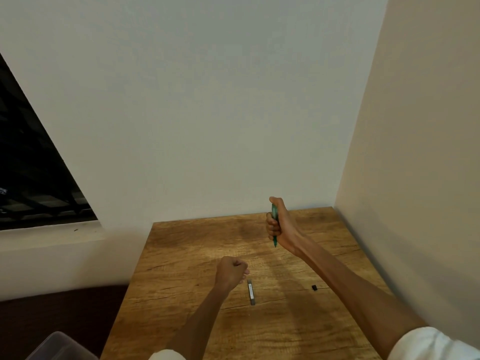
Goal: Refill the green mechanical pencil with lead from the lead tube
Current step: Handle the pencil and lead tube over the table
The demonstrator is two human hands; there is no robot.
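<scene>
Lead tube (pixel 251 292) mid-table (pixel 181 255), right hand (pixel 279 224) fisting green pencil (pixel 274 224)

A wooden table (pixel 181 245) with a warm, grained top was seen pushed into a corner, its far edge set against a pale grey-white wall (pixel 207 100) and its right edge against a cream wall (pixel 415 126). To the left of the table, a dark window (pixel 33 178) with bars across it was set above a white sill (pixel 52 232). Below the sill, beside the table's left edge, a dark maroon surface (pixel 65 315) was visible, and a translucent plastic container (pixel 59 346) was caught at the lower left. The tabletop was lit most brightly near its middle.
</scene>
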